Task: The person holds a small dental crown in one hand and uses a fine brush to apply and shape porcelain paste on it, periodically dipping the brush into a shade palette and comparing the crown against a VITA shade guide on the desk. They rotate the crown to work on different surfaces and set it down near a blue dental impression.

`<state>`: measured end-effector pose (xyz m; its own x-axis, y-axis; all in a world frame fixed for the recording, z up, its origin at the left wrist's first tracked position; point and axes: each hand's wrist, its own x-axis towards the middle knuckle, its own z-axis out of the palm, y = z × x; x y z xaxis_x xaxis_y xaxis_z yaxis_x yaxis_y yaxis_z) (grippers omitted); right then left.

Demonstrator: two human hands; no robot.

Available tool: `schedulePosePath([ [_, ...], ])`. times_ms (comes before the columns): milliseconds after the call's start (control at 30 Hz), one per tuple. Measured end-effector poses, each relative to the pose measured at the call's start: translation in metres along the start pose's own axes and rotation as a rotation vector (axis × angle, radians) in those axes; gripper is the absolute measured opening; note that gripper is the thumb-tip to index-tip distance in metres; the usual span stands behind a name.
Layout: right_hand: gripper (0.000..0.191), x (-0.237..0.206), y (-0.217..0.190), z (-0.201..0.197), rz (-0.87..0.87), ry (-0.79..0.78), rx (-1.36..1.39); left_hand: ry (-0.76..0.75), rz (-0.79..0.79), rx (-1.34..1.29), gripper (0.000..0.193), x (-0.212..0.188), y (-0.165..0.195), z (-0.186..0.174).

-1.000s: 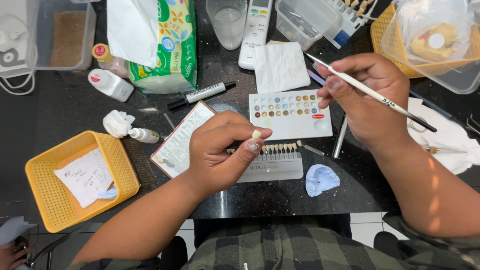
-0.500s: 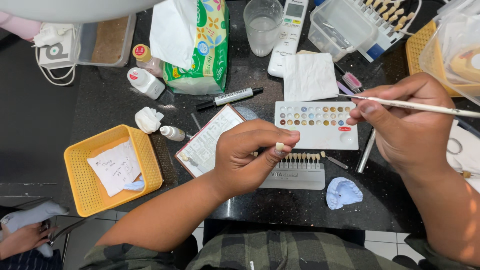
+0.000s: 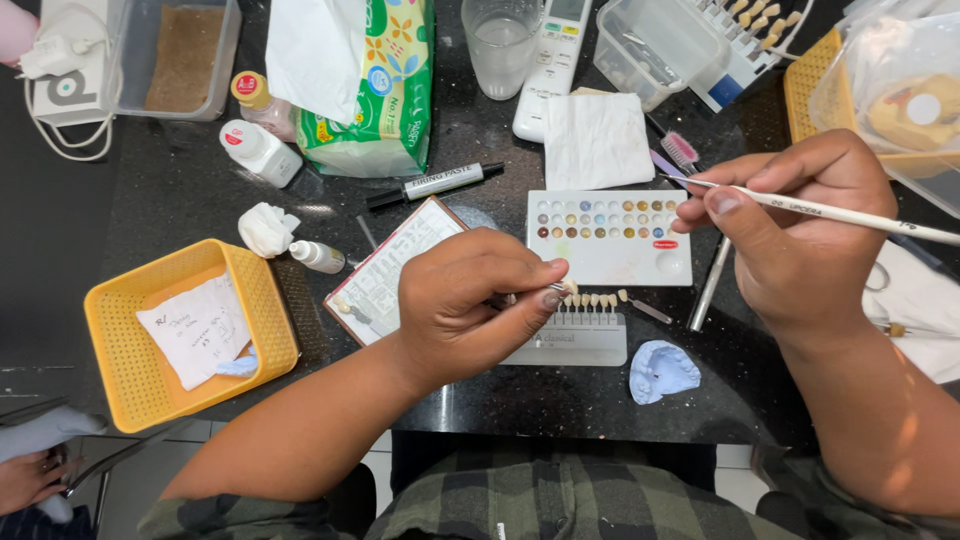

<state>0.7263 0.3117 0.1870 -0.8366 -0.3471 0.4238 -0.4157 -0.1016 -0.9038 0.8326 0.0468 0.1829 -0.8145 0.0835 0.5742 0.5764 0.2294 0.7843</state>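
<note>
Head view: left hand [image 3: 470,305] pinches a small tooth piece [image 3: 568,288] just above the shade guide [image 3: 585,325]. Right hand [image 3: 800,235], right of the colour palette [image 3: 610,235], grips a thin white brush [image 3: 800,208], its long axis running sideways, tip toward the palette, on the dark tabletop [image 3: 180,190].

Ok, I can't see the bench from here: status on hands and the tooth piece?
Left hand pinching small tooth piece above shade guide. Right hand holding thin white brush, tip over colour palette. Nothing between them.
</note>
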Motion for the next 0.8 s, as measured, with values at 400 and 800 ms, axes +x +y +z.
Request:
schedulePosePath([
  [400,0.021,0.001,0.023,-0.011,-0.197,0.003,-0.187,0.067,0.038,0.114,0.013,-0.014,0.008,0.004],
  [800,0.021,0.004,0.045,-0.008,-0.204,0.028,-0.205,0.105,-0.334,-0.248,0.009,-0.025,-0.034,0.011],
])
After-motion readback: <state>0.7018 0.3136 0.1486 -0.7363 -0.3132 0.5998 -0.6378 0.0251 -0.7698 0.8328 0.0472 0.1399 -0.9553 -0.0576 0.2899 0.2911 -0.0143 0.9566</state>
